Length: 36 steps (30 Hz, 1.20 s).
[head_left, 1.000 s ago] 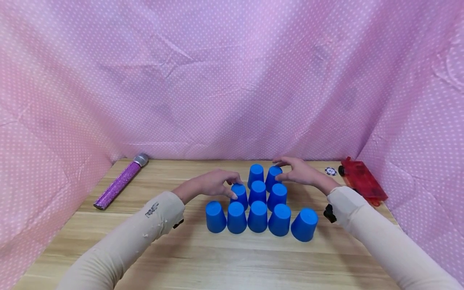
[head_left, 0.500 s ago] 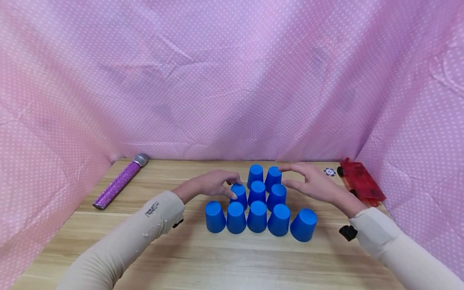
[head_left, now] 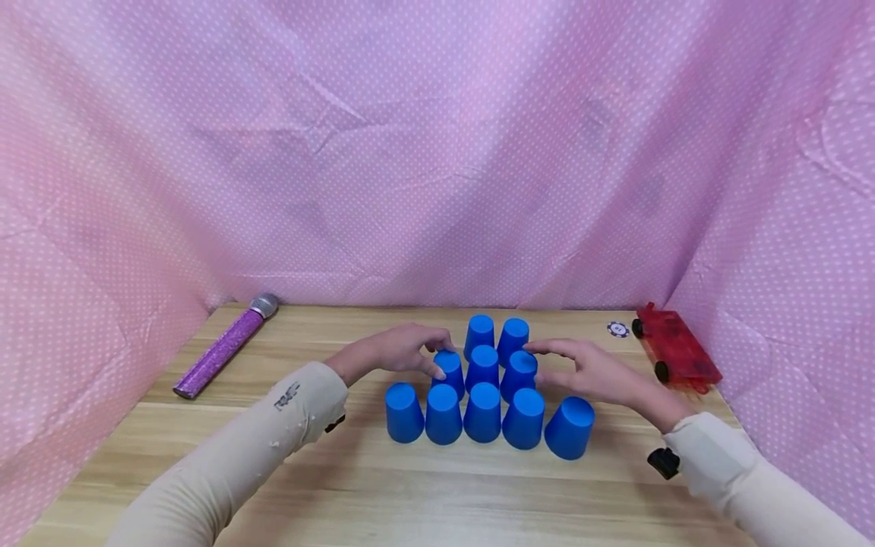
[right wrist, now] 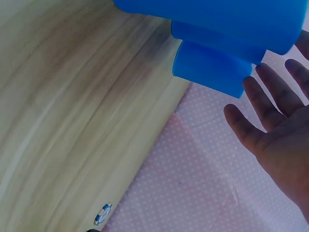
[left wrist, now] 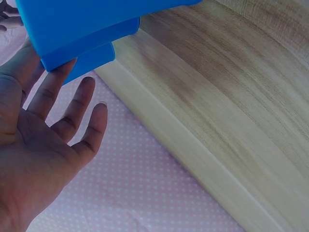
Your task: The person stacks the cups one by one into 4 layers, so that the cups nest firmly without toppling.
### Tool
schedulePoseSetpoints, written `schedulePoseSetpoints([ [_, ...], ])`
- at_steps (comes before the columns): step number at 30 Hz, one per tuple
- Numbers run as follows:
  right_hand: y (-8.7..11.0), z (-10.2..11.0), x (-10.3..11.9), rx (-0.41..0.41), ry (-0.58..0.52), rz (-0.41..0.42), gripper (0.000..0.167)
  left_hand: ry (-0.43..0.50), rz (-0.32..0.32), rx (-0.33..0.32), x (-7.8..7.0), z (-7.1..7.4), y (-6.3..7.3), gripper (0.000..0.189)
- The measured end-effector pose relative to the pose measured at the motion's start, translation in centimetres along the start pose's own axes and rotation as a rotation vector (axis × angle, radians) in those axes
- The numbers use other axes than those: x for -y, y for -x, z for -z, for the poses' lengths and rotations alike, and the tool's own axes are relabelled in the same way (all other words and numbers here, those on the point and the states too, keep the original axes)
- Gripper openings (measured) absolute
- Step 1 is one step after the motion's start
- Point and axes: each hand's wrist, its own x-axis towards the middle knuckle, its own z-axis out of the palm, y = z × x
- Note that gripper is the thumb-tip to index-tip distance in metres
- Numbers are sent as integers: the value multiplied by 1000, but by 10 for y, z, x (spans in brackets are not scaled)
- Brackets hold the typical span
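Note:
Blue plastic cups stand upside down on the table in three rows. Several form the front row [head_left: 483, 418], with three behind them and two at the back [head_left: 480, 339]. My left hand [head_left: 406, 349] pinches the left cup of the middle row [head_left: 447, 366] between thumb and forefinger; its other fingers spread free in the left wrist view. Across from it, my right hand [head_left: 595, 371] has its thumb and fingertips right at the right cup of the middle row [head_left: 521, 366], fingers extended. Cups overlap the ends of both hands' fingers in the wrist views.
A purple glitter microphone [head_left: 222, 349] lies at the table's left. On the right are a poker chip [head_left: 618, 329] and a translucent red toy car [head_left: 677, 346] near the edge. Pink dotted cloth [head_left: 437, 152] hangs behind and at both sides of the wooden table [head_left: 410, 494].
My right hand has left the back right cup, drawing rightward, and then come forward to the right cup of the middle row. The left hand stays at its cup.

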Motion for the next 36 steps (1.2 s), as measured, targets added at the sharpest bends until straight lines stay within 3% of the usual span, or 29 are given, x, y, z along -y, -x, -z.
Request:
schedulePoseSetpoints([
  [18,-9,-12,-5,65,-19,-78,56,21,5,-4,0,-2,2,36],
  [36,-16,-15,-4,76,48,-21,56,-1,-2,-6,2,-3,1,36],
])
